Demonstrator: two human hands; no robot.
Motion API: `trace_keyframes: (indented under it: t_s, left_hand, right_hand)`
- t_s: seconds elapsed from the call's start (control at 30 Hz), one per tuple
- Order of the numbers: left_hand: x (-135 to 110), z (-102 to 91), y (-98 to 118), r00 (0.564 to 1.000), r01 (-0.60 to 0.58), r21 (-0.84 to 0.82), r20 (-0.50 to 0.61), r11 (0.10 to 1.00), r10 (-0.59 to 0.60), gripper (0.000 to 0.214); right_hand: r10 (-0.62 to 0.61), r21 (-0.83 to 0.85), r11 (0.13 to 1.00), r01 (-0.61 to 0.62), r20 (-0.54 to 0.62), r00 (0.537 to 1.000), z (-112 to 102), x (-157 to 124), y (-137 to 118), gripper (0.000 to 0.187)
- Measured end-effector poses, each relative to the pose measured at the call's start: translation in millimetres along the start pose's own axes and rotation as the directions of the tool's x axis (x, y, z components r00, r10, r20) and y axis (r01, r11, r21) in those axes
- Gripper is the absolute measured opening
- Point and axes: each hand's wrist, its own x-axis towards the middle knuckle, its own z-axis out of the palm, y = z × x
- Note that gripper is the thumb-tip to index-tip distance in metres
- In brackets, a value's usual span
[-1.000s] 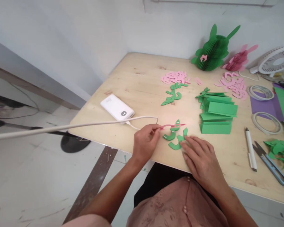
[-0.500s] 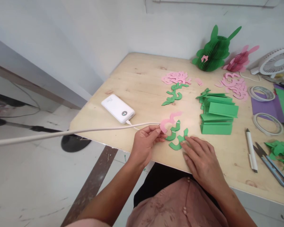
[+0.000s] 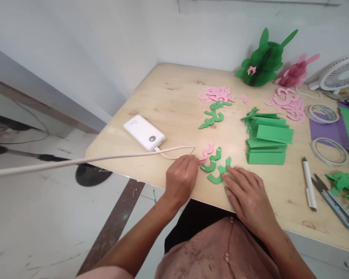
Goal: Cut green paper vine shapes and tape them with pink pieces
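My left hand rests near the front edge of the wooden table, fingers curled and pinching a small pink paper cutout that lies almost flat on the wood. Right beside it lie two green curved paper cutouts. My right hand lies flat, fingers stretched out, its fingertips pressing on the lower green cutout.
A white power bank with a cable sits left. A stack of green folded paper, pink cutouts, green cutouts, tape rolls, a pen, scissors, a fan and green and pink paper figures stand beyond.
My left hand held the pink cutout up and turned it, then lowered it onto the table next to the green pieces. My right hand stayed put.
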Motion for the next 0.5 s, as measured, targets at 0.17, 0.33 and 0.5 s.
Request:
trace_keyframes:
  t_s: [0.17,0.33,0.5]
  left_hand:
    - [-2.4,0.0,-2.4,0.999,-0.049,0.023,0.015,0.999,0.049,0.013]
    - [-5.5,0.2,-3.6,0.998,-0.058,-0.001,0.016,0.998,0.058,0.014]
    - [-9.3,0.0,-1.8,0.999,-0.041,-0.039,-0.005,0.998,0.041,0.018]
  right_hand:
    - [-0.005,-0.005,1.000,0.005,0.000,1.000,-0.2,0.3,-0.3,0.033]
    - [-0.005,-0.004,1.000,0.005,0.001,1.000,-0.4,0.3,-0.6,0.034]
    - [-0.013,-0.005,1.000,0.013,0.005,1.000,-0.4,0.2,0.4,0.034]
